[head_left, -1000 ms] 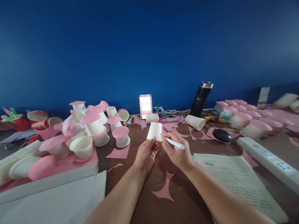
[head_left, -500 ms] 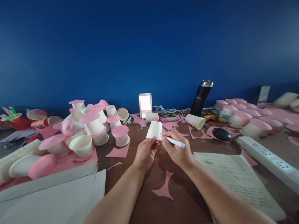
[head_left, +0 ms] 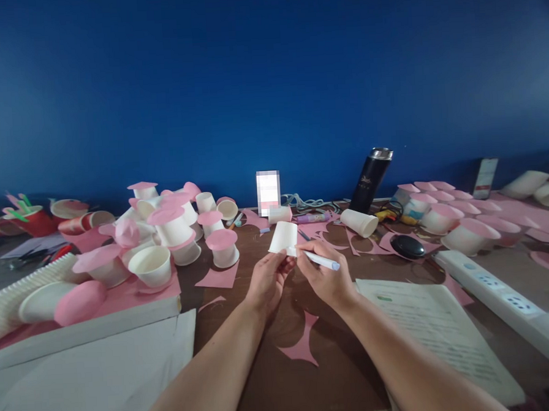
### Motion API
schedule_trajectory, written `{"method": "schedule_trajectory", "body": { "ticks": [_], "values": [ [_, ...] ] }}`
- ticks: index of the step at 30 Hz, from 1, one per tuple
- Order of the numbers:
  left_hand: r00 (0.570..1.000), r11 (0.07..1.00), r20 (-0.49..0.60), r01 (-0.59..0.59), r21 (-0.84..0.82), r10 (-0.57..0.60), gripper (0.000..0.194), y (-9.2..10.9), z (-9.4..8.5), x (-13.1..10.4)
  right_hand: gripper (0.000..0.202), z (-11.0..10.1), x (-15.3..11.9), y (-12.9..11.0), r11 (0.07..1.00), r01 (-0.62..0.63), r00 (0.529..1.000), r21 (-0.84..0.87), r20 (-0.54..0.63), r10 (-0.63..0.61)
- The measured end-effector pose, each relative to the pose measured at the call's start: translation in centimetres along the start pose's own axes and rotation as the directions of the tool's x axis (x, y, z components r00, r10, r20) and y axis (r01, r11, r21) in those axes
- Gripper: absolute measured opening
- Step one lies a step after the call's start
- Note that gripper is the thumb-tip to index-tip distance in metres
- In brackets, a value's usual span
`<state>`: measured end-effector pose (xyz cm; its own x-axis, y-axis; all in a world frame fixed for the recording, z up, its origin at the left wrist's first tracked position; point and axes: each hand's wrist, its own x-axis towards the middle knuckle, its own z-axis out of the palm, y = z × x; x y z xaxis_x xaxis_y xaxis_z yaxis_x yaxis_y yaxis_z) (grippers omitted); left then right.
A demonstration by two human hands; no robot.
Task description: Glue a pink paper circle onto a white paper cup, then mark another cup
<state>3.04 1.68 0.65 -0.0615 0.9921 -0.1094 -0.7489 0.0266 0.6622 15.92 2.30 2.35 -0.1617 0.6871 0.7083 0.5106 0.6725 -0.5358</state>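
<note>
My left hand (head_left: 270,281) is closed on the near edge of a small white paper cup (head_left: 284,236), held above the brown table in the middle of the view. My right hand (head_left: 324,272) grips a white marker (head_left: 322,260) with a pale blue end. The marker slants to the left, with its tip at the cup's lower right edge; whether it touches cannot be told. No marks show on the cup's visible side. Beneath my hands lies a curved pink paper scrap (head_left: 304,344).
Several paper cups with pink discs (head_left: 221,239) crowd the left. A black thermos (head_left: 369,181), a tipped white cup (head_left: 359,223) and a black mouse (head_left: 407,246) are at right. Nearer lie a printed sheet (head_left: 428,326), a power strip (head_left: 495,292) and a white board (head_left: 94,374).
Both hands, the cup and the marker keep nearly the same position. The whole view has shifted very slightly.
</note>
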Motion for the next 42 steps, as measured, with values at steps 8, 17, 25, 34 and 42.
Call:
{"method": "schedule_trajectory", "body": {
  "ticks": [8,17,25,34,42],
  "values": [
    [1.0,1.0,0.004,-0.006,0.003,0.006,0.011,-0.01,-0.12,0.08,0.008,0.04,-0.11,-0.11,1.0,-0.022,0.999,0.013,0.026,0.022],
    [1.0,1.0,-0.02,0.0,-0.008,0.0,0.012,0.04,-0.21,0.09,0.009,0.24,-0.34,-0.05,0.999,-0.052,0.996,-0.017,0.065,0.053],
    [0.98,0.99,-0.175,0.08,-0.119,-0.1,0.003,0.59,0.03,0.11,0.009,-0.18,0.04,-0.45,0.998,-0.012,0.998,0.065,-0.068,0.017],
    [0.979,0.988,-0.171,0.094,-0.118,-0.114,0.003,0.7,-0.11,0.25,0.013,-0.36,0.24,-0.05,0.996,-0.03,0.99,0.081,-0.139,0.041],
    [0.985,0.991,-0.143,0.087,-0.102,-0.101,0.005,0.7,0.08,-0.05,0.011,-0.24,0.15,-0.35,0.999,-0.017,0.997,0.052,-0.069,0.02]
  ]
}}
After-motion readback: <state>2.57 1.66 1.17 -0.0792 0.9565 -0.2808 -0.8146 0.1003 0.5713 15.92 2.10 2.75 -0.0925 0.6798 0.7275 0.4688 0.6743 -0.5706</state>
